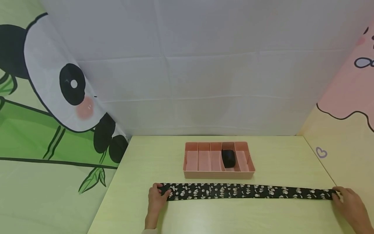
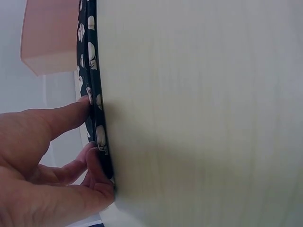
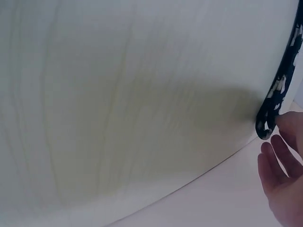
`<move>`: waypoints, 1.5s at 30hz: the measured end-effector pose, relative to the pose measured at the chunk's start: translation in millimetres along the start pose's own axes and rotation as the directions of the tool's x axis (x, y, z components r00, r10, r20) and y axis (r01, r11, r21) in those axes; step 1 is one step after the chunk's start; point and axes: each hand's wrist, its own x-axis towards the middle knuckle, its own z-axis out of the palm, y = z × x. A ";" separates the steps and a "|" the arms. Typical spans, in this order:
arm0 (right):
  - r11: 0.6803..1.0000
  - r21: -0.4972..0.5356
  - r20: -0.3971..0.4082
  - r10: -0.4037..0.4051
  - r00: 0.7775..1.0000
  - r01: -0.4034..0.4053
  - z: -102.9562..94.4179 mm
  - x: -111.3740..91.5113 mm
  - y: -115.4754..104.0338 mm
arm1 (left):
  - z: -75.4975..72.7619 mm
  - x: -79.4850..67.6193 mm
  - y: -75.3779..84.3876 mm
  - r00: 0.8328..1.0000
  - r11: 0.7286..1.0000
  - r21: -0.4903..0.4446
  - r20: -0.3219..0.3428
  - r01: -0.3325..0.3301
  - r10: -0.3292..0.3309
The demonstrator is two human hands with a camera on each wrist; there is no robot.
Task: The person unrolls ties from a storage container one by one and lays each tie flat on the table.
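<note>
A long narrow strip of black cloth (image 1: pixel 222 191) with a pale print lies stretched across the yellow table. Folded layers show along its edge in the left wrist view, and its right end is a rounded fold (image 3: pixel 266 125) in the right wrist view. My left hand (image 1: pixel 156 200) grips the left end, forefinger at the far corner and thumb at the near edge. At the opposite end my right hand (image 1: pixel 350 204) pinches the fold between thumb and fingers. Both hands stay low at the tabletop.
Behind the strip stands a pink divided tray (image 1: pixel 219 175). A small black object (image 1: pixel 228 158) sits in one of its compartments. White cloth (image 1: pixel 204 81) hangs at the back, with a panda-print sheet (image 1: pixel 52 107) on the left. The table's right edge (image 1: pixel 319 161) runs close to my right hand.
</note>
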 end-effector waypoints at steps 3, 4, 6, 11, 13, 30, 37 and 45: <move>0.999 0.023 -0.034 -0.044 0.998 0.044 -2.4 2.4 -2.1 | 0.2 0.2 -0.4 1.000 1.000 0.002 -0.001 -0.006 0.006; 0.998 0.029 -0.035 -0.050 0.998 0.051 -3.0 3.8 -2.8 | 0.2 0.2 -0.4 1.000 1.000 0.002 -0.002 -0.009 0.009; 0.998 0.038 -0.025 -0.051 0.998 0.052 -3.3 5.3 -4.9 | 0.5 0.2 -0.3 1.000 1.000 0.001 -0.001 -0.008 0.008; 0.996 0.072 0.010 -0.048 0.999 0.047 -5.7 9.6 -13.0 | 1.3 0.1 1.6 1.000 1.000 -0.005 -0.015 -0.014 0.014; 0.993 0.095 0.002 -0.068 0.998 0.068 -7.4 11.1 -17.4 | 1.4 -0.4 2.4 1.000 1.000 -0.006 -0.020 -0.016 0.016; 0.956 0.199 -0.038 -0.210 0.977 0.213 -12.5 29.1 -58.4 | -7.6 0.9 -3.6 1.000 0.997 -0.071 -0.005 -0.027 0.027; 0.920 0.238 -0.123 -0.289 0.949 0.311 -8.8 39.3 -78.8 | -12.7 0.3 -5.5 1.000 0.997 -0.079 0.002 -0.022 0.022; 0.897 0.256 -0.140 -0.336 0.931 0.362 -3.9 47.4 -97.4 | -12.0 1.6 -4.6 1.000 0.996 -0.086 0.014 -0.013 0.014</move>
